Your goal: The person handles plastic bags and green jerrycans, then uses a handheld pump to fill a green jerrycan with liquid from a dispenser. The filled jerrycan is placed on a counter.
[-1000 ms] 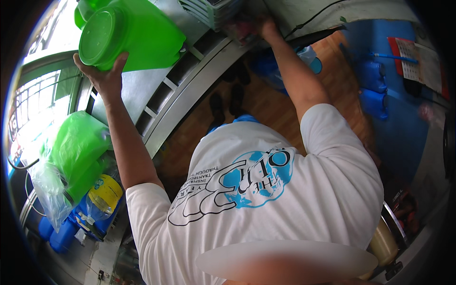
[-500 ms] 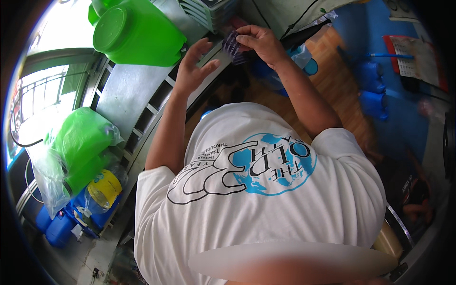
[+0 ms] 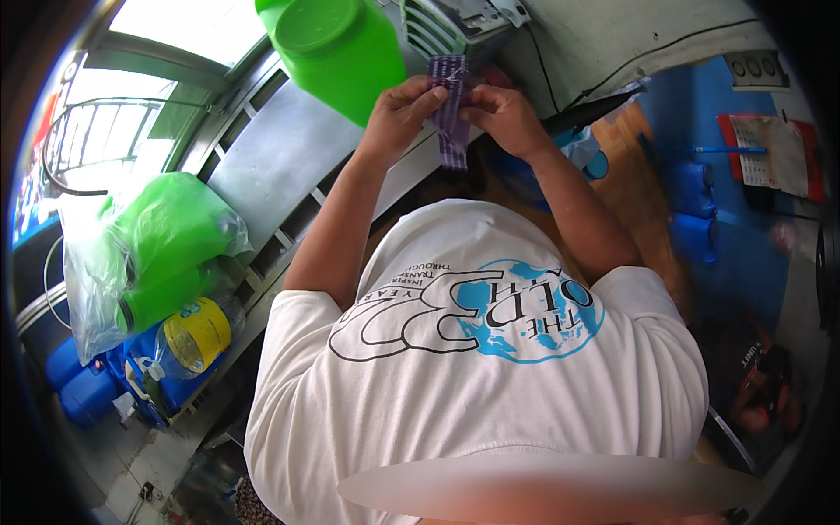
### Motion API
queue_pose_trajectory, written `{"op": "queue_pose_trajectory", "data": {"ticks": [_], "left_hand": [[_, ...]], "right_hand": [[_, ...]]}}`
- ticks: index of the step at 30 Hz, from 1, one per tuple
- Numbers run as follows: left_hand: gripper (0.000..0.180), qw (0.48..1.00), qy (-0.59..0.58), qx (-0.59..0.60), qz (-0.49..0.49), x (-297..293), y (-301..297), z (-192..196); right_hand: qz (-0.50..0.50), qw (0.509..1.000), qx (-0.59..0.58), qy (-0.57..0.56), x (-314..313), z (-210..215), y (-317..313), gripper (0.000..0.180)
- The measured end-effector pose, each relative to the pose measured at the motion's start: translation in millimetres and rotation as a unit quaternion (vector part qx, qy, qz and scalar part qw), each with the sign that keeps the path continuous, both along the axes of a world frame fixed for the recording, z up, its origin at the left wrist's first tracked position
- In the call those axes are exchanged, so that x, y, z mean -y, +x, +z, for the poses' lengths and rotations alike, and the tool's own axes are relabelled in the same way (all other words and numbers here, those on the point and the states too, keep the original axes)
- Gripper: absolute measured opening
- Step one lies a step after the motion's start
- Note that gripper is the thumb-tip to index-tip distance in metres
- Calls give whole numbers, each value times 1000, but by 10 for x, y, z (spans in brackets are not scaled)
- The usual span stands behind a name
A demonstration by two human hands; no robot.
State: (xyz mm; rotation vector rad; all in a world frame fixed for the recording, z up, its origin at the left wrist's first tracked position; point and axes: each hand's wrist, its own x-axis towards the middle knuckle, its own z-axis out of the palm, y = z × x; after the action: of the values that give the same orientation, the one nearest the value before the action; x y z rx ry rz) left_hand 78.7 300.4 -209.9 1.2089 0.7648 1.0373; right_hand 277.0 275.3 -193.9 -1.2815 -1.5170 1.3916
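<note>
A long, narrow purple plastic strip point(image 3: 452, 131) with pale print hangs between my hands, glossy and lengthwise away from me. Its left edge is pinched by my left hand point(image 3: 401, 118), thumb against fingers. Opposite it, my right hand point(image 3: 507, 118) grips the other edge with bent fingers. Both arms reach forward over the front of my white shirt point(image 3: 490, 394). A large green plastic jug point(image 3: 337, 52) stands just beyond my left hand. What the strip is, I cannot make out.
Left of me are bagged green containers point(image 3: 175, 227), a clear bottle with a yellow label point(image 3: 197, 337) and blue jugs point(image 3: 87, 394). A grey metal counter point(image 3: 271, 149) runs below the window. At right, a red-edged board with papers point(image 3: 770, 153) and another person point(image 3: 761, 394).
My left hand, open and apart before, has closed on the strip. The strip, bunched in my right hand earlier, now hangs stretched out between both hands. The whole view has shifted slightly.
</note>
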Motion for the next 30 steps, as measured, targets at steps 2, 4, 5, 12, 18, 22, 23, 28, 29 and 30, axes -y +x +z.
{"op": "queue_pose_trajectory", "data": {"ticks": [2, 4, 5, 12, 18, 22, 23, 28, 29, 30], "left_hand": [[16, 1000, -2, 11, 27, -27, -287, 107], [24, 997, -25, 74, 18, -102, -674, 251], [30, 991, -53, 126, -1, -168, -906, 333], [58, 983, 124, -72, 111, -864, -1676, 586], [46, 853, 182, -411, 265, -1308, -1649, 798], [48, 827, 272, -441, 218, -1320, -1650, 850], [49, 817, 290, -450, 212, -1325, -1655, 853], [51, 823, 188, -518, 133, -1469, -1692, 932], [52, 819, 175, -533, 122, -1497, -1686, 957], [53, 816, 183, -532, 131, -1517, -1665, 981]], "right_hand": [[-18, 991, 74, 110, -113, 94, -170, 18], [-48, 970, 146, 186, -305, 245, -310, 18], [-58, 942, 221, 248, -426, 341, -372, 22], [-93, 765, 483, 416, -1127, 950, -944, 20], [-86, 814, 476, 321, -1459, 1194, -1204, 22], [-89, 789, 500, 346, -1624, 1057, -1162, 21], [-93, 779, 504, 362, -1661, 993, -1150, 19], [-41, 816, 456, 352, -1912, 811, -1122, 26], [-24, 827, 446, 342, -1955, 805, -1113, 26], [-16, 852, 425, 305, -1989, 805, -1091, 26]]}}
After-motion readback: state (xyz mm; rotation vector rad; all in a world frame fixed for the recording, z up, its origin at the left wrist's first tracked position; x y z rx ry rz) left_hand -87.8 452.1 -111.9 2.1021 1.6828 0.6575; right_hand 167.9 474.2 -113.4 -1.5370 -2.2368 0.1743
